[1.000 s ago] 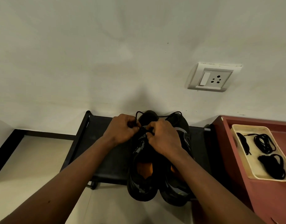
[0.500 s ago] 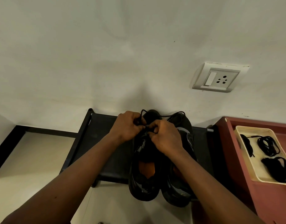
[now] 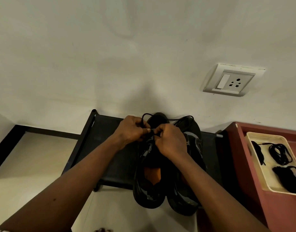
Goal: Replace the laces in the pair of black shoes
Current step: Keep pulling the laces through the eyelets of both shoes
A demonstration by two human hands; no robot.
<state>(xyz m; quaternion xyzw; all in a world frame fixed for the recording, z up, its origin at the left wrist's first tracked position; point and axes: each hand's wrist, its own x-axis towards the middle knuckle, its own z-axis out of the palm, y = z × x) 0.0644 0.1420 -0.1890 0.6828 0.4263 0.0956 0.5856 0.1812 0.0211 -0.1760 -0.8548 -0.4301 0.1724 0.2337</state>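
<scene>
Two black shoes stand side by side on a low black rack [image 3: 108,158], toes to the wall. The left shoe [image 3: 149,186] has an orange insole; the right shoe [image 3: 192,164] is partly under my right forearm. My left hand [image 3: 132,131] and my right hand [image 3: 170,141] meet over the left shoe's upper eyelets, each pinching the black lace [image 3: 144,116]. One loop of it rises above my left hand, and a strand runs right over the other shoe's toe. The eyelets are hidden by my fingers.
A red cabinet [image 3: 277,211] at the right carries a cream tray [image 3: 267,188] with several coiled black laces [image 3: 280,154]. A wall socket [image 3: 230,81] sits above. Pale floor lies left of the rack, with a black skirting strip along the wall.
My hands have drawn closer together over the left shoe and shifted slightly toward its toe. The lace loop above my left hand has grown. The view moved a little.
</scene>
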